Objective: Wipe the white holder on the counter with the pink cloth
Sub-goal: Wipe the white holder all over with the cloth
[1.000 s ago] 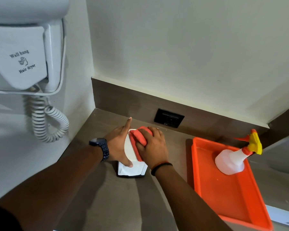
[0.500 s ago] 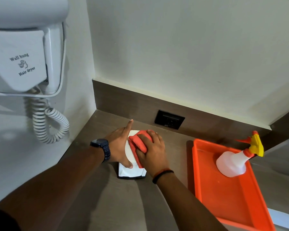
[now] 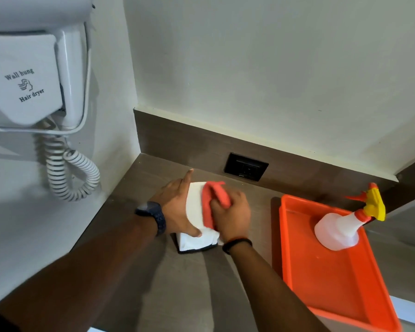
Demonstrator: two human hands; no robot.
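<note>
Right hand [image 3: 230, 215] grips the soft, crumpled pink cloth [image 3: 213, 200], pressing it on the white holder [image 3: 195, 212] beneath. Left hand [image 3: 177, 207], spread open alongside, braces that probably light, slide-prone box on the worktop [image 3: 189, 283].

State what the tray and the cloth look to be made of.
Tray: likely moulded plastic, smooth orange with a slight sheen and a raised rim. Pink cloth: soft fabric, matte, bunched in folds under the right hand; its weave is too blurred to tell.
</note>
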